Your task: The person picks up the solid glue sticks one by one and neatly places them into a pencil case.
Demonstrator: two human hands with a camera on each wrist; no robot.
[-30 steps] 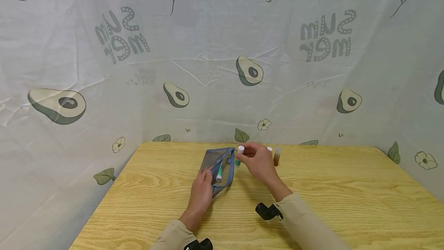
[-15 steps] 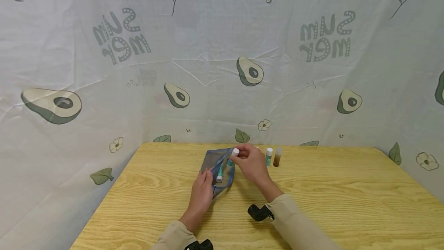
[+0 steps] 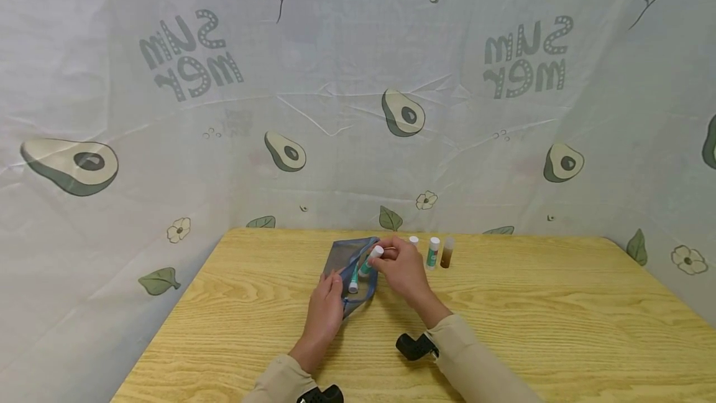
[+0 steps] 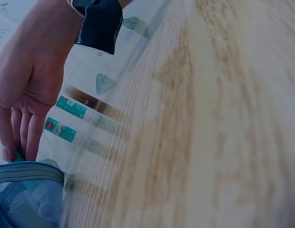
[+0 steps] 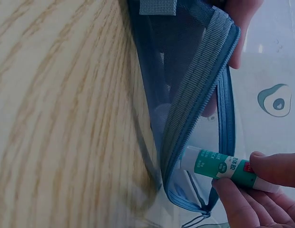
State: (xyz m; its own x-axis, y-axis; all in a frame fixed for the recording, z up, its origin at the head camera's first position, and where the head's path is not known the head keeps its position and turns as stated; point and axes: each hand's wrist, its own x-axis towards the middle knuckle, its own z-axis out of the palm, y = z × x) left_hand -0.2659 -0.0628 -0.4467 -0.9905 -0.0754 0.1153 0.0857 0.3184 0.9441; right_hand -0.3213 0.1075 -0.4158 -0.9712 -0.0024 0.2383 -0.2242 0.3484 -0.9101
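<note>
My left hand (image 3: 326, 303) holds the near side of a blue-edged mesh zipper pouch (image 3: 338, 255), whose zip is open toward the right. Between thumb and fingers, my right hand (image 3: 407, 271) pinches a white and green glue stick (image 5: 223, 166) by its white end. The other end of that stick sits inside the pouch mouth in the right wrist view, tilted. Another glue stick (image 3: 353, 282) lies within the pouch. In the left wrist view, the right hand (image 4: 31, 76) reaches down at the pouch's rim (image 4: 28, 173).
Right of the pouch, a glue stick (image 3: 433, 254) stands upright beside a brown tube with a clear top (image 3: 447, 254). Another white cap (image 3: 413, 240) shows behind the right hand. The wooden table (image 3: 531, 316) meets a printed cloth backdrop (image 3: 347, 142) at its far edge.
My right hand has moved left, carrying the glue stick from beside the pouch into its mouth and tilting it. The standing sticks have come into view; the left hand stays put.
</note>
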